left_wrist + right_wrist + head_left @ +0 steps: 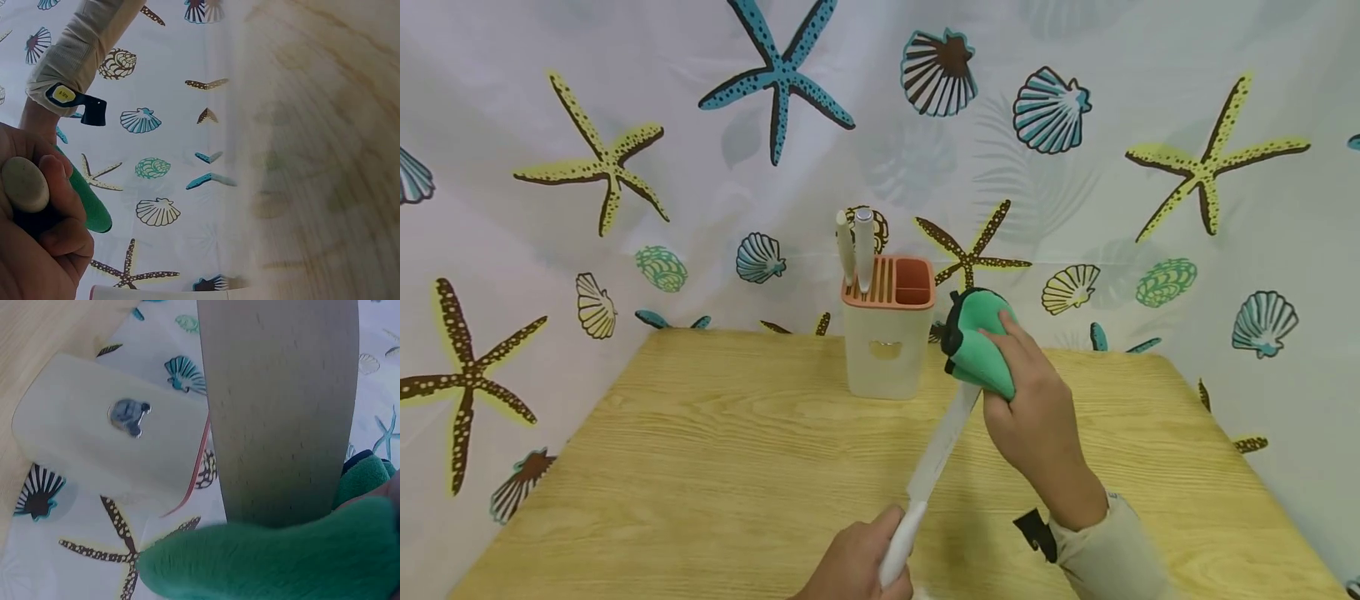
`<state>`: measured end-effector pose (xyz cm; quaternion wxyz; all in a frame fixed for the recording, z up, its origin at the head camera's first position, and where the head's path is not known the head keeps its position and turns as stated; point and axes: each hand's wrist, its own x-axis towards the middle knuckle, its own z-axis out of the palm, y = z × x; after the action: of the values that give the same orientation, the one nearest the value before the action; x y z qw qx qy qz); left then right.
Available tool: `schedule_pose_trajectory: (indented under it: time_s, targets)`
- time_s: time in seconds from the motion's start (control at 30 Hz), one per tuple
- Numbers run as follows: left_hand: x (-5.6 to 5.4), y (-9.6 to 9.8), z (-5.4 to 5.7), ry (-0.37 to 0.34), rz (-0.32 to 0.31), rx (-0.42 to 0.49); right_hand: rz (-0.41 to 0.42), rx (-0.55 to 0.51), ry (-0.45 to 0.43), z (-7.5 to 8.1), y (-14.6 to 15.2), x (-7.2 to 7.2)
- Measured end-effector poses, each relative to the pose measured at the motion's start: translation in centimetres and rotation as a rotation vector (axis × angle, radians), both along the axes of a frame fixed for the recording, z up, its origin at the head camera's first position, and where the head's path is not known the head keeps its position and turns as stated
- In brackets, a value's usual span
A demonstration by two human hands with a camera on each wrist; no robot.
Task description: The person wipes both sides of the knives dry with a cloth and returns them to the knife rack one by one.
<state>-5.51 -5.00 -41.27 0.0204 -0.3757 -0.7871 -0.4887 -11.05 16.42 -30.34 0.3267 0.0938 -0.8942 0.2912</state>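
Note:
My left hand (859,560) grips the white handle of a kitchen knife (943,443), its blade slanting up and away over the table. The rounded butt of the knife handle (25,185) shows inside the curled fingers in the left wrist view. Up at the far end of the blade, my right hand (1036,408) holds a folded green cloth (979,346) with dark edging, which hides the tip. In the right wrist view the broad grey blade (281,412) carries small dark specks or drops, and the green cloth (269,561) lies across it.
A white knife holder (883,354) with an orange slotted top stands at the table's back. Two light-handled utensils (864,250) stand in its slots. The wooden table (700,467) meets a sea-patterned sheet (865,175) behind. A black strap (1036,535) hangs by the right sleeve.

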Motion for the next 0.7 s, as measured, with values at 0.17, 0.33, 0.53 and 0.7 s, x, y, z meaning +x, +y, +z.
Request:
schedule_pose_trajectory:
  time_s: [0.17, 0.33, 0.53, 0.7]
  targets:
    - [-0.2, 0.2, -0.4, 0.065, 0.025, -0.029, -0.026, 0.037, -0.002, -0.7, 0.2, -0.1]
    - [-0.5, 0.1, -0.1, 0.086, 0.050, -0.039, -0.056, 0.195, 0.155, -2.3, -1.0, 1.0]
    - [-1.0, 0.3, 0.4, 0.025, -0.030, 0.107, -0.060, 0.332, 0.214, -3.2, -2.7, 2.7]
    - [-1.0, 0.7, 0.7, -0.293, -0.201, 0.265, -0.020, 0.375, 0.244, -3.3, -4.3, 4.0]
